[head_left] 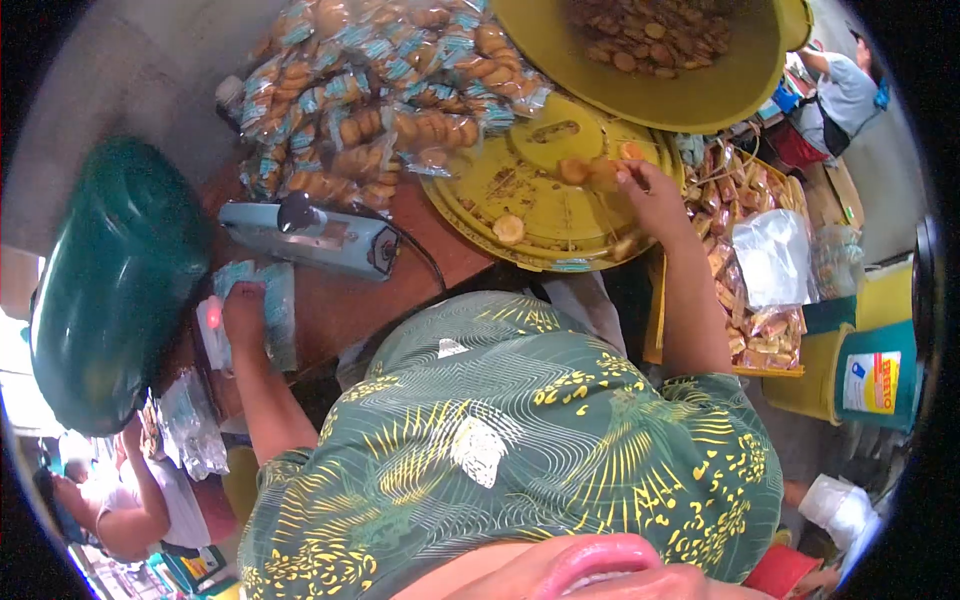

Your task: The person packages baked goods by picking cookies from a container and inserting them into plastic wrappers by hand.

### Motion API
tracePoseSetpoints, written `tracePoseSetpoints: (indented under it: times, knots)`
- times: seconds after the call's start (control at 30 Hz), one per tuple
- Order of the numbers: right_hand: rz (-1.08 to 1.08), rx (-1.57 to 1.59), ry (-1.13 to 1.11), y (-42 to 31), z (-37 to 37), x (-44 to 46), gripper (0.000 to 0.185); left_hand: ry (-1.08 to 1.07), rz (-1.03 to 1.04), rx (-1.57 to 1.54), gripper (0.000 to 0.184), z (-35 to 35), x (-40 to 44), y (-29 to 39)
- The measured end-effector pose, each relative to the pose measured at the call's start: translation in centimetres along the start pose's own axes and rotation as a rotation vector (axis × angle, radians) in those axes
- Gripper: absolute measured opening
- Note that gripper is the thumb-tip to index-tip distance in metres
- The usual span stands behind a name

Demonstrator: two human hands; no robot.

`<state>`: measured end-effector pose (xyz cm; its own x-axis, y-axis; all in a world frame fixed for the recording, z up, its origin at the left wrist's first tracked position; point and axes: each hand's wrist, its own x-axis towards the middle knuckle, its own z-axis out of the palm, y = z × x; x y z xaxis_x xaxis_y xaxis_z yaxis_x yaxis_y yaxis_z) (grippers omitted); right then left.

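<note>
My left hand (pixel 246 312) is closed at the edge of some clear plastic bags (pixel 275 300) with blue print, on the brown table at the left. My right hand (pixel 652 198) reaches over a yellow round lid (pixel 500 180), its fingers pinching round biscuits (pixel 590 173), slightly blurred. One loose biscuit (pixel 508 229) lies near the lid's front rim; another biscuit (pixel 630 151) is behind my fingers. Between the bags and the lid sits a grey-blue heat sealer (pixel 320 238). Behind it are piled filled biscuit packs (pixel 360 130) with blue labels.
A yellow tub (pixel 520 40) of loose biscuits tilts at the back. A yellow crate (pixel 655 310) at the right holds packed snacks and a clear bag (pixel 775 255). A dark green plastic chair (pixel 120 270) stands left. Other people (pixel 150 500) are at the edges.
</note>
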<state>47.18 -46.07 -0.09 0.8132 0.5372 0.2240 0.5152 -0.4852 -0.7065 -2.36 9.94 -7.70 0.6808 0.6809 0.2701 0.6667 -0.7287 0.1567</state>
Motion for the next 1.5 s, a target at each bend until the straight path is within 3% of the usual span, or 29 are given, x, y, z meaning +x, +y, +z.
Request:
tracePoseSetpoints:
  times: [0.1,0.13,0.2,0.3,0.4,0.5,0.63,0.7,0.8,0.83,0.9,0.93,0.97,1.03,1.1,1.13,1.2,1.23,1.3,1.33,1.37,1.43,1.47,1.5]
  knots:
    - [0.146,0.239,-0.104,-1.2,0.3,0.5,0.025,0.175,-0.032,0.155,0.027,-1.0,0.0,2.3]
    - [0.140,0.101,-0.156,-1.9,0.5,0.4,0.025,0.251,-0.088,0.219,0.023,-1.9,-0.3,4.3]
    - [0.127,-0.178,-0.258,-2.5,0.7,0.3,0.026,0.147,-0.038,0.055,0.018,-4.5,-0.4,7.1]
    - [0.041,-0.256,-0.027,-4.0,0.7,-0.7,0.032,0.109,0.000,-0.145,0.015,-4.6,-0.2,6.8]
    - [0.169,-0.096,-0.089,-5.8,0.6,-0.5,0.037,0.203,-0.011,-0.147,0.016,-3.9,-0.5,6.6]
    - [-0.058,-0.248,-0.066,-5.1,1.8,-1.0,0.041,0.289,-0.019,-0.266,0.016,-5.2,-1.1,9.2]
    - [-0.152,-0.267,-0.193,-7.1,-0.3,-2.2,0.045,0.388,-0.217,-0.370,0.017,-4.5,-1.0,9.2]
    - [-0.115,-0.313,-0.293,-7.7,-2.5,-3.3,0.039,0.303,-0.180,-0.382,0.019,-5.3,-1.7,9.5]
    - [0.112,-0.262,-0.624,-10.1,-4.4,-4.1,0.032,0.124,-0.101,-0.352,0.017,-6.8,-1.5,9.4]
    - [0.093,-0.278,-0.623,-9.7,-4.6,-4.2,0.029,0.062,-0.071,-0.334,0.016,-6.9,-1.3,8.9]
    - [0.050,-0.310,-0.620,-8.1,-4.5,-4.0,0.022,0.156,-0.072,-0.499,0.016,-2.9,-0.3,3.0]
    - [0.071,-0.267,-0.583,-6.8,-4.2,-3.9,0.021,0.202,-0.071,-0.580,0.015,-2.8,0.2,3.2]
    - [0.094,-0.223,-0.542,-5.4,-3.7,-3.9,0.021,0.291,-0.203,-0.642,0.015,-3.0,0.4,3.3]
    - [0.117,-0.148,-0.406,-5.0,-3.7,-3.4,0.021,0.467,-0.468,-0.759,0.015,-9.0,1.3,10.3]
    - [0.114,-0.089,-0.218,-6.6,-3.8,-2.7,0.023,0.601,-0.478,-1.173,0.018,-9.8,1.4,8.5]
    - [0.006,-0.147,-0.116,-6.6,-3.7,-2.3,0.024,0.667,-0.479,-1.382,0.020,-11.0,1.7,9.0]
    - [-0.212,-0.263,0.086,-6.5,-3.7,-1.7,0.027,0.734,-0.402,-1.211,0.020,-14.4,2.0,14.0]
    - [-0.174,-0.244,0.061,-7.5,-3.6,-1.7,0.030,0.769,-0.365,-1.125,0.021,-15.7,1.9,17.3]
    - [-0.213,0.005,-0.059,-10.2,-2.6,-2.2,0.032,0.781,0.171,-0.854,0.021,-15.6,2.1,21.1]
    - [-0.235,0.129,-0.121,-11.9,-1.8,-2.6,0.033,0.566,0.227,-1.007,0.022,-14.5,1.3,22.1]
    - [-0.303,0.281,-0.194,-14.2,-0.9,-3.3,0.033,0.506,0.307,-0.934,0.022,-14.3,0.6,26.3]
    - [-0.394,0.477,-0.260,-17.6,1.4,-4.7,0.031,0.405,0.743,-0.635,0.025,-15.6,1.0,33.6]
    - [-0.405,0.459,-0.263,-18.2,1.7,-5.1,0.029,0.017,0.593,-0.999,0.031,-13.8,0.7,35.6]
    - [-0.415,0.441,-0.266,-18.7,2.0,-5.5,0.027,-0.061,0.640,-0.972,0.033,-13.1,0.7,37.7]
